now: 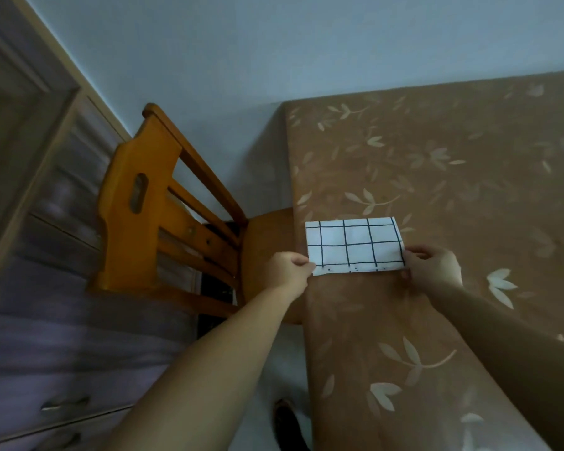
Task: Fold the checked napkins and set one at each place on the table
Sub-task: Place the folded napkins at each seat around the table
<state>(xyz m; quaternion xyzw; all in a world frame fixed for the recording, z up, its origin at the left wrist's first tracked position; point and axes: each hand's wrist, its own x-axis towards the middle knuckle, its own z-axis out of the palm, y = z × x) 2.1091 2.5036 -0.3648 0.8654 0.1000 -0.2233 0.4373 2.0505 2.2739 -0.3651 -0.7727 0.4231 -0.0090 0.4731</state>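
A folded white napkin with dark checks [354,244] lies flat on the table [453,190], close to its left edge and in front of the chair. My left hand [288,266] pinches the napkin's near left corner between thumb and fingers. My right hand [433,263] pinches the near right corner. Both arms reach forward from the bottom of the view. The table wears a brown cloth printed with pale leaves.
An orange wooden chair [150,203] stands pushed against the table's left side, its seat partly under the edge. A purple-grey cabinet with drawers [56,336] fills the left. A pale wall runs behind. A shoe [288,424] shows on the floor below.
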